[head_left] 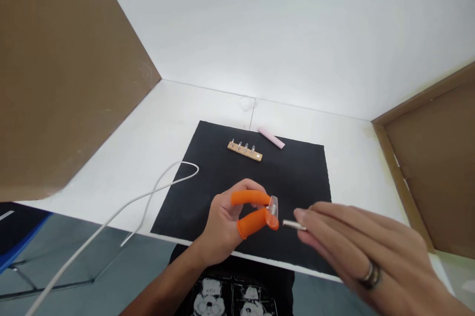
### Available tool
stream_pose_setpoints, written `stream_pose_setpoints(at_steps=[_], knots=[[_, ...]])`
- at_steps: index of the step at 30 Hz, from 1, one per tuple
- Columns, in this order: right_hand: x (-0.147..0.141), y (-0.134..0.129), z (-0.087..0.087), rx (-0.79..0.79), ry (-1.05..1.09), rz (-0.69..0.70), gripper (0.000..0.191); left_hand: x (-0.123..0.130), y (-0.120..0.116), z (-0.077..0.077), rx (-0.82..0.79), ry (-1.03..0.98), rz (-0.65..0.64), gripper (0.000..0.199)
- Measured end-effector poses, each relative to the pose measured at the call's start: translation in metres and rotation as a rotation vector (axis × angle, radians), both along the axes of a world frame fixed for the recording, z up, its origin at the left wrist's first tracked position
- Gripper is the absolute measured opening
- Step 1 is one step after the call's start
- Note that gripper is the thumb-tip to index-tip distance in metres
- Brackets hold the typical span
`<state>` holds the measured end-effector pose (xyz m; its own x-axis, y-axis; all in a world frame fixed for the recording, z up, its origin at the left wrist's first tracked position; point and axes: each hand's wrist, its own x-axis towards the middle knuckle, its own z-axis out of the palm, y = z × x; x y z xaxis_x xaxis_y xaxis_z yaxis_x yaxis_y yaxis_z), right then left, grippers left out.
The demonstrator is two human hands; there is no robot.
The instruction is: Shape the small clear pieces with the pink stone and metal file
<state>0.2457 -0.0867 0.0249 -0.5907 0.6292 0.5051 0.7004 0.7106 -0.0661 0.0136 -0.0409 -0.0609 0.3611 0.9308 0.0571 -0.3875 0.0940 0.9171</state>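
Note:
My left hand (232, 214) is over the front of the black mat, with orange finger cots (250, 198) on its thumb and index finger. Between those two fingertips it pinches a small clear, curved plastic piece (273, 207) that looks like a false nail tip. My right hand (352, 246), wearing a dark ring (371, 275), comes in from the right. Its fingers are closed on a slim pale stick (294, 225) with a metallic look, most of it covered by the hand. The stick's end points at the clear piece, with a small gap between them.
A wooden strip (245, 151) with several upright clear pieces stands on the black mat (215, 182). Behind it lies a pink bar (271, 137). A white cable (129, 202) loops over the mat's left edge. Brown panels (74, 83) flank the white table (148, 142).

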Motion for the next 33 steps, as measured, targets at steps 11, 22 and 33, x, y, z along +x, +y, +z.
stream_pose_setpoints(at_steps=[11,22,33], knots=[[-0.012,0.009,-0.001,-0.015,0.017,0.035,0.015,-0.004,0.009,-0.005,0.002,-0.059,0.034,0.009],[-0.015,0.020,-0.003,0.041,0.012,0.004,0.011,-0.004,0.009,-0.005,-0.011,-0.021,0.032,0.015],[-0.003,0.017,-0.001,0.103,0.015,-0.056,0.017,-0.001,0.006,-0.004,-0.030,-0.068,-0.004,0.008]])
